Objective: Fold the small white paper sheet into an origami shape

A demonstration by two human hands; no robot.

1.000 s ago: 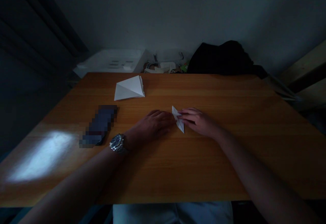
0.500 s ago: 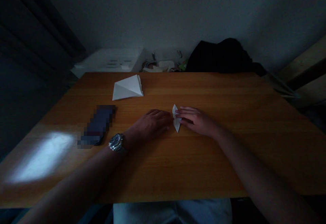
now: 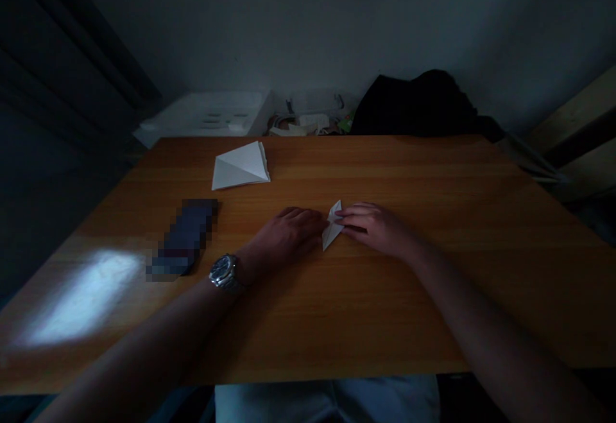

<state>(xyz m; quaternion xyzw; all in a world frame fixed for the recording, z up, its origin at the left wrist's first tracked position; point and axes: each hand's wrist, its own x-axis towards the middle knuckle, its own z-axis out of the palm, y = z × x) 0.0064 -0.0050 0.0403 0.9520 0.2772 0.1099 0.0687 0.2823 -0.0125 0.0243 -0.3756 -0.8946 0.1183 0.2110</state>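
Note:
A small piece of folded white paper (image 3: 331, 233) lies on the wooden table between my hands, its long shape slanted with the upper tip to the right. My left hand (image 3: 297, 233), with a metal watch (image 3: 223, 271) on its wrist, has its fingers together at the paper's left edge. From the other side, the fingertips of my right hand (image 3: 373, 225) pinch the paper's right edge. The undersides of both hands and the left fingertips are partly hidden.
A larger folded white sheet (image 3: 243, 165) rests at the back left of the table (image 3: 385, 320). Nearer on the left lies a dark, pixelated flat object (image 3: 187, 233). Behind the table's far edge are a white plastic bin (image 3: 206, 112) and a black cloth-like heap (image 3: 418, 105).
The small folded paper has turned clockwise, its upper tip swinging right and its lower tip left. My left fingers have come slightly right, up to its edge.

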